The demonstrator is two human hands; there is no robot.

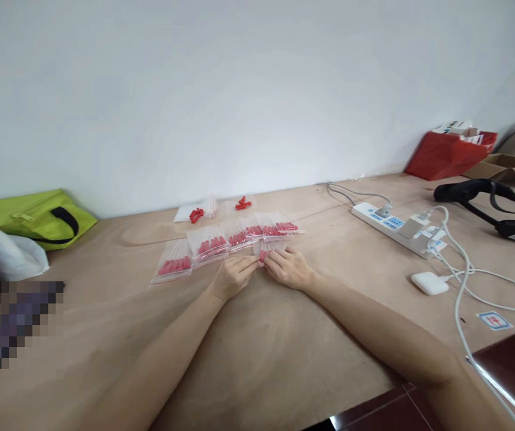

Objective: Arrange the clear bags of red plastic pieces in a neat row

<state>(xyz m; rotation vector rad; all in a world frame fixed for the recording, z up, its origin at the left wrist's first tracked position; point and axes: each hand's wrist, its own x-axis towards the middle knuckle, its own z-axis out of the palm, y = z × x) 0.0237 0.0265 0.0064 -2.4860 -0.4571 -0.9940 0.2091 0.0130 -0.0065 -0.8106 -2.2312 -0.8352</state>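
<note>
Red pieces fill the small clear bag (270, 251) I have between both hands at the middle of the frame. My left hand (234, 276) is curled nearly shut, thumb and fingertips pinching the bag's left edge; my right hand (289, 267) lies flatter, its fingertips pressed on the bag's right part. Whether the bag is lifted or flat on the table I cannot tell.

Just beyond my knuckles a row of filled bags (221, 244) runs from centre-left up toward centre-right, overlapping one another and crowding the far side of my hands. Behind that row, nearer the wall, sit two more bags with loose red pieces (241, 203). At the left edge a lime green bag (37, 216) and a white cloth (8, 254) lie well apart from my left arm. To the right a white power strip (394, 226) with plugs and trailing white cables (461, 281) crosses the table, with a small white case (429, 282) near it and a black headset (494, 206) further right. A red bag (445, 155) and a cardboard box (508, 167) stand at the upper right by the wall.

Bare brown table (257, 353) lies open between my forearms and toward the lower left, and a dark edge shows at the lower right
</note>
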